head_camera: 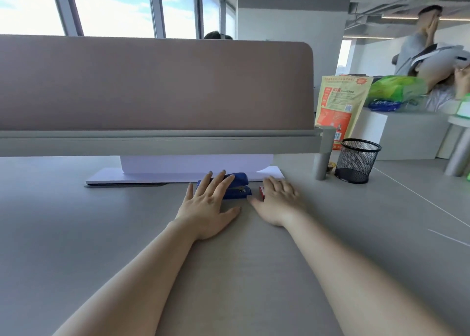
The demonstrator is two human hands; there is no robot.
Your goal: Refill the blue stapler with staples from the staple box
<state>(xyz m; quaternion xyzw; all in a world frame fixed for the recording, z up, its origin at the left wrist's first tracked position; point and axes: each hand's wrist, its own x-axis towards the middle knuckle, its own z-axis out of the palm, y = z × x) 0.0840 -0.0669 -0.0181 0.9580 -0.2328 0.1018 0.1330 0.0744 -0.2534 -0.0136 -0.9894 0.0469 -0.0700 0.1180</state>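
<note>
The blue stapler [237, 186] lies closed on the grey desk, just in front of a white sheet of paper. My left hand [207, 203] reaches over its left half with the fingers spread, resting on or just above it, not gripping. My right hand [276, 201] lies flat to the right of the stapler and covers most of a small red and white staple box [261, 192], of which only the left end shows. Neither hand holds anything.
White paper [178, 174] lies under the pink desk divider [152, 84]. A black mesh pen cup [357, 160] stands at the right beside the divider's grey post [322, 157]. An orange and yellow bag [335, 107] and other people are behind it.
</note>
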